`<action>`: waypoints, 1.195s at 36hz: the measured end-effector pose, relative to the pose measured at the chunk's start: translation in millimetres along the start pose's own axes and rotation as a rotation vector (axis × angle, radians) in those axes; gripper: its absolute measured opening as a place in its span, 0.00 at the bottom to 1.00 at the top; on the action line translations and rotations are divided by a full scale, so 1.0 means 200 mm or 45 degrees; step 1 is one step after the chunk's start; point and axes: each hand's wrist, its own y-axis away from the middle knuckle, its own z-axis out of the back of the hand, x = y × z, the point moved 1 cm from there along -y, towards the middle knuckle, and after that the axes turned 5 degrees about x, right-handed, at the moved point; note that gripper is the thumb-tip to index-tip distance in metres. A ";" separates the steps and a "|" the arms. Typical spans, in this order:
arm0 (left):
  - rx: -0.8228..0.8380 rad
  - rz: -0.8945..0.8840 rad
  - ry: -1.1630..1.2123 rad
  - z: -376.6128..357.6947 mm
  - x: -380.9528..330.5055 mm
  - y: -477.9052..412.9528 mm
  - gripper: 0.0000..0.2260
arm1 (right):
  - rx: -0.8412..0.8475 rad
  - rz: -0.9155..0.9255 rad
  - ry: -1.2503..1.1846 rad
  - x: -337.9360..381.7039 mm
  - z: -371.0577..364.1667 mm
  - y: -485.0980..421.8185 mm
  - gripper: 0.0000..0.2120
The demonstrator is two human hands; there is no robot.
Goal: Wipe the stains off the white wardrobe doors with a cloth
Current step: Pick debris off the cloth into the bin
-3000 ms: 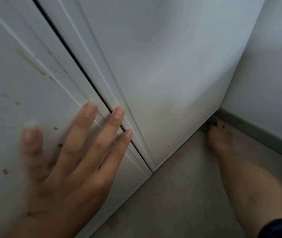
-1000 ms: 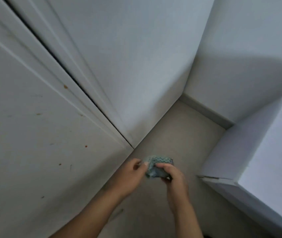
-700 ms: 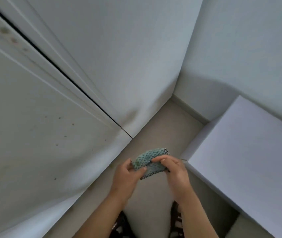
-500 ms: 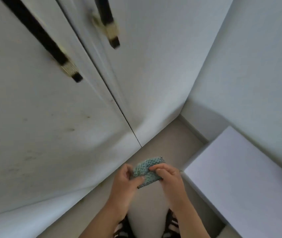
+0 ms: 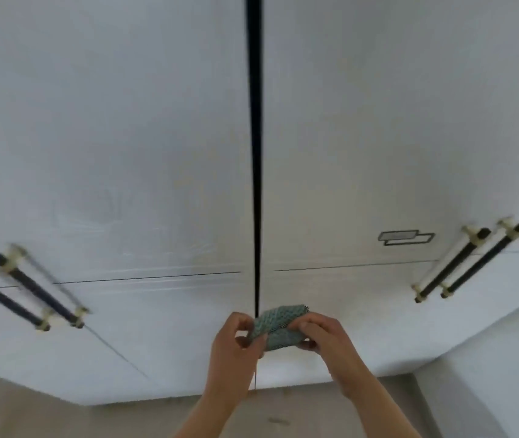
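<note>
The white wardrobe doors (image 5: pixel 131 147) fill the view, split by a dark vertical gap (image 5: pixel 254 153). A folded teal patterned cloth (image 5: pixel 278 327) is held low in the middle, in front of the doors and apart from them. My left hand (image 5: pixel 236 346) pinches its left end and my right hand (image 5: pixel 321 336) grips its right end. The picture is blurred and no stains show clearly on the doors from here.
Pairs of black bar handles sit on the doors at the left (image 5: pixel 27 295) and at the right (image 5: pixel 470 260). A small outlined label (image 5: pixel 405 238) is on the right door. Beige floor (image 5: pixel 125 422) runs along the bottom. A white wall (image 5: pixel 504 374) stands at the lower right.
The view has swung up from the floor corner to face the doors squarely. Both hands still hold the cloth, now raised in front of the lower doors. The white box has left the view.
</note>
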 end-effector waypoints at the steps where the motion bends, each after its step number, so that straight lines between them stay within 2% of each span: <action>1: -0.054 -0.076 -0.016 0.27 0.02 0.04 0.11 | 0.014 -0.021 0.030 0.09 -0.26 -0.04 0.12; 4: -0.124 -0.191 -0.072 0.61 0.08 0.14 0.18 | 0.011 -0.111 -0.159 0.09 -0.66 -0.09 0.14; 5: -0.136 -0.231 -0.043 0.62 0.11 0.14 0.21 | 0.031 -0.189 -0.241 0.09 -0.71 -0.08 0.15; 6: -0.230 -0.265 -0.021 1.15 0.28 0.27 0.23 | 0.104 -0.244 -0.276 0.11 -1.29 -0.15 0.16; 8: -0.204 -0.359 -0.119 1.23 0.32 0.31 0.27 | 0.124 -0.359 -0.436 0.09 -1.42 -0.14 0.21; 9: -0.273 -0.385 -0.136 1.45 0.39 0.36 0.28 | 0.219 -0.399 -0.440 0.11 -1.67 -0.18 0.23; 12: -0.393 -0.326 -0.104 1.97 0.55 0.52 0.30 | 0.310 -0.552 -0.457 0.14 -2.25 -0.25 0.27; 14: -0.491 -0.299 -0.108 2.25 0.61 0.60 0.33 | 0.417 -0.619 -0.431 0.16 -2.58 -0.26 0.25; 17: -0.578 -0.290 -0.070 2.65 0.72 0.72 0.28 | 0.597 -0.695 -0.344 0.17 -3.05 -0.29 0.19; 21: -0.665 -0.156 0.263 3.05 0.83 0.81 0.18 | 0.635 -0.789 -0.340 0.15 -3.55 -0.34 0.17; 23: -0.664 -0.103 0.464 3.24 0.90 0.81 0.17 | 0.601 -0.818 -0.373 0.13 -3.76 -0.40 0.14; 26: -0.940 0.011 0.701 3.51 1.04 0.80 0.22 | 0.591 -0.825 -0.444 0.11 -4.05 -0.51 0.08; 27: -0.975 0.067 0.807 3.62 1.11 0.80 0.22 | 0.618 -0.846 -0.482 0.09 -4.20 -0.56 0.09; 29: -0.881 0.218 1.070 3.70 1.12 0.77 0.17 | 0.648 -0.833 -0.580 0.09 -4.29 -0.63 0.11; 32: -0.908 0.344 1.303 3.99 1.19 0.73 0.12 | 0.670 -0.832 -0.538 0.03 -4.60 -0.81 0.15; 35: -0.955 0.419 1.351 4.29 1.26 0.68 0.12 | 0.713 -0.853 -0.478 0.03 -4.91 -0.96 0.15; 40: -0.971 0.451 1.124 4.81 1.35 0.60 0.05 | 0.855 -0.942 -0.414 0.15 -5.39 -1.17 0.15; 43: -0.971 0.455 1.087 5.05 1.35 0.49 0.05 | 0.835 -0.982 -0.448 0.25 -5.56 -1.31 0.13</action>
